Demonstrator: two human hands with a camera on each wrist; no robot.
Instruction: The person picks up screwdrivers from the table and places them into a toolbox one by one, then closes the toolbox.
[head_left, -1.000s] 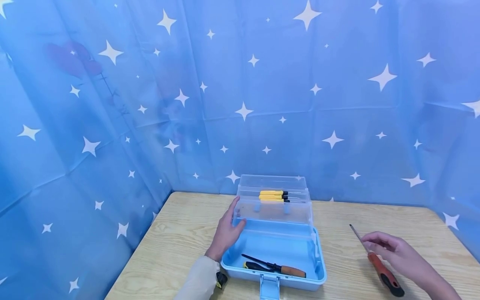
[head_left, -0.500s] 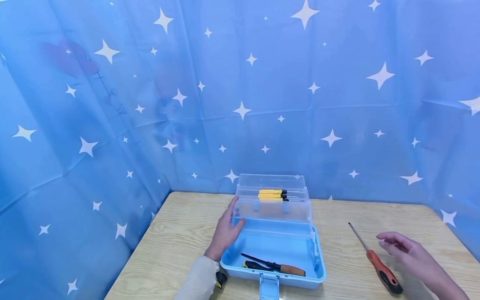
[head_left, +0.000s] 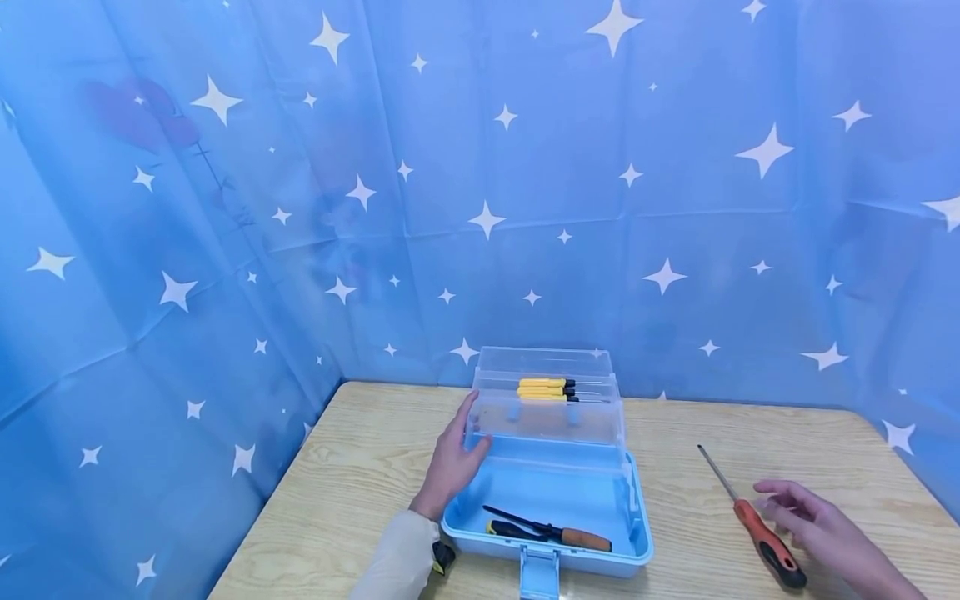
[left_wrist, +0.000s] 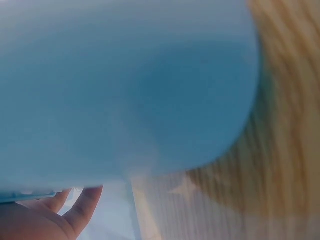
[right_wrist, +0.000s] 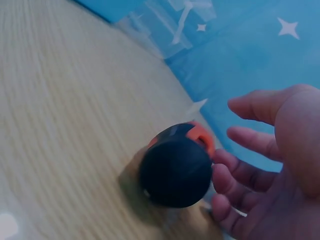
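Observation:
A red-and-black screwdriver (head_left: 768,542) lies on the table with its metal tip pointing away. My right hand (head_left: 821,529) is just to its right, fingers loosely bent and gripping nothing; in the right wrist view the lower fingertips (right_wrist: 222,177) are beside the black handle end (right_wrist: 175,172), and contact is hard to tell. At the left side of a light-blue toolbox (head_left: 555,483), my left hand (head_left: 453,467) rests against the raised clear lid (head_left: 543,421), fingers extended and thumb toward the inside. A brown-handled screwdriver (head_left: 585,540) and a black-and-yellow-handled tool (head_left: 513,531) lie in the box.
Several yellow-handled small screwdrivers (head_left: 543,389) sit in the clear lid's tray. The box's latch (head_left: 539,571) hangs down in front. A starry blue curtain (head_left: 420,208) borders the wooden table (head_left: 330,475) behind and at the left.
My right hand let go of the red-and-black screwdriver and drew off to the right, then came slightly back down toward its handle. The left hand and toolbox have stayed put.

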